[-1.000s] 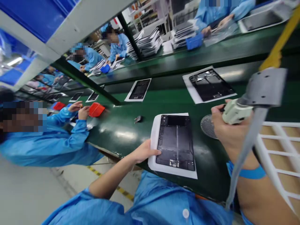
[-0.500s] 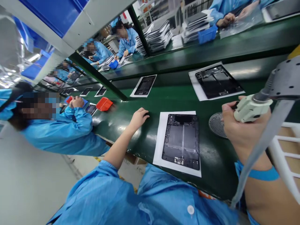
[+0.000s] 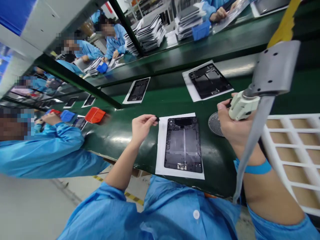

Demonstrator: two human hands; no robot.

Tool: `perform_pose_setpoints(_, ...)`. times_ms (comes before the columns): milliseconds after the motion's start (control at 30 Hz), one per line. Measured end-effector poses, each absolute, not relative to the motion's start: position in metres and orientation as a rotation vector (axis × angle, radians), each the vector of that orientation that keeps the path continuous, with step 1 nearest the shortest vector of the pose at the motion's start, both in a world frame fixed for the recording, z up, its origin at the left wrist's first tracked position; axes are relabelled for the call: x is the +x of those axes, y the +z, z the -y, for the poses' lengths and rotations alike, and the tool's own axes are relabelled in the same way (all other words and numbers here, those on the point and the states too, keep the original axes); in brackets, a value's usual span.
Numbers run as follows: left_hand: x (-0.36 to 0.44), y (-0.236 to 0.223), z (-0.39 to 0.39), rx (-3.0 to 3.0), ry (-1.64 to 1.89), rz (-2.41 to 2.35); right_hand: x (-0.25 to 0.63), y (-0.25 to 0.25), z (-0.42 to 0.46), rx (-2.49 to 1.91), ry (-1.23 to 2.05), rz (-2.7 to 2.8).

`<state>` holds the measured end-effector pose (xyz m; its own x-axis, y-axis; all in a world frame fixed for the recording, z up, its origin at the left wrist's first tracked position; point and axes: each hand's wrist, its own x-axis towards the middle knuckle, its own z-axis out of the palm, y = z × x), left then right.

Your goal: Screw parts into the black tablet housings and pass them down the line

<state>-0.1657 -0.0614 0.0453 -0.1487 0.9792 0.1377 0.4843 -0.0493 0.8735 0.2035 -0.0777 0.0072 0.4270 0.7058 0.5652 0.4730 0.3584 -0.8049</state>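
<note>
My left hand (image 3: 141,128) pinches a small black part (image 3: 156,118) between its fingertips, just beyond the corner of a white paper sheet (image 3: 160,160). On that sheet lies a dark tablet back housing (image 3: 183,145), not touched by either hand. My right hand (image 3: 233,125) grips a cream electric screwdriver (image 3: 243,106) hanging from a grey metal bracket (image 3: 273,68) on a grey strap. Beside that hand sits a round metal mesh disc (image 3: 215,124), partly hidden by my fingers.
The housings lie on a green conveyor belt (image 3: 135,150). A white grid rack (image 3: 295,150) stands at right. Further along are more housings on sheets (image 3: 208,80), a red tray (image 3: 95,115) and a co-worker in blue (image 3: 50,150). Another belt with stacked panels runs behind.
My left hand has taken the small black part off the belt and lifted it near the sheet's corner. The housing and sheet have stayed put; the view has shifted slightly.
</note>
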Motion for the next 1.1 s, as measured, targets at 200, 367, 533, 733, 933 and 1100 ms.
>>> perform_pose_setpoints(200, -0.051, 0.02, 0.01, 1.892, 0.73, -1.232, 0.204, 0.007, 0.074, -1.264, 0.129, 1.212)
perform_pose_setpoints(367, -0.02, -0.01, -0.014, 2.071, 0.685, -1.279, 0.202, 0.013, 0.073, -1.196, 0.075, 1.208)
perform_pose_setpoints(533, -0.024, -0.021, -0.005, 2.217, 0.705, -1.31, 0.199, 0.014, 0.075, -1.185, 0.116, 1.192)
perform_pose_setpoints(733, -0.023, -0.025, -0.001, 2.347, 0.666, -1.264, 0.201, 0.016, 0.078, -1.224, 0.173, 1.202)
perform_pose_setpoints(933, -0.02, -0.032, -0.003, 2.348, 0.734, -1.209, 0.198, 0.025, 0.079, -1.18, 0.265, 1.075)
perform_pose_setpoints(1100, -0.013, -0.027, -0.002, 2.308, 0.705, -1.22, 0.188, 0.031, 0.064, -1.084, 0.353, 0.915)
